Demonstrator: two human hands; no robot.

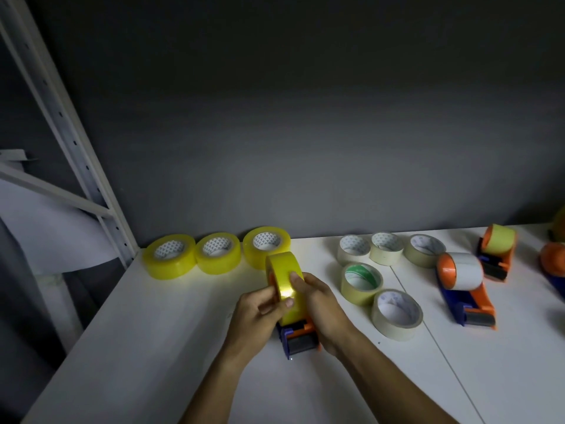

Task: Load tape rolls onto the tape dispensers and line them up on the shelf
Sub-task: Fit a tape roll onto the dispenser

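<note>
A yellow tape roll (282, 272) sits upright on an orange and blue tape dispenser (298, 336) in the middle of the white shelf (153, 332). My left hand (255, 313) pinches the roll's face from the left, thumb on the tape. My right hand (321, 304) grips the roll and the dispenser's right side. Three loose yellow rolls (214, 250) lie flat along the back wall. Several cream and white rolls (379, 261) lie flat to the right. Two loaded dispensers (464, 283) (498, 249) stand further right.
A white metal shelf upright (76, 154) rises at the left. Another orange dispenser (555, 261) is cut off by the right edge. The grey wall (305, 148) closes the back. Bare shelf surface lies in front left of my hands.
</note>
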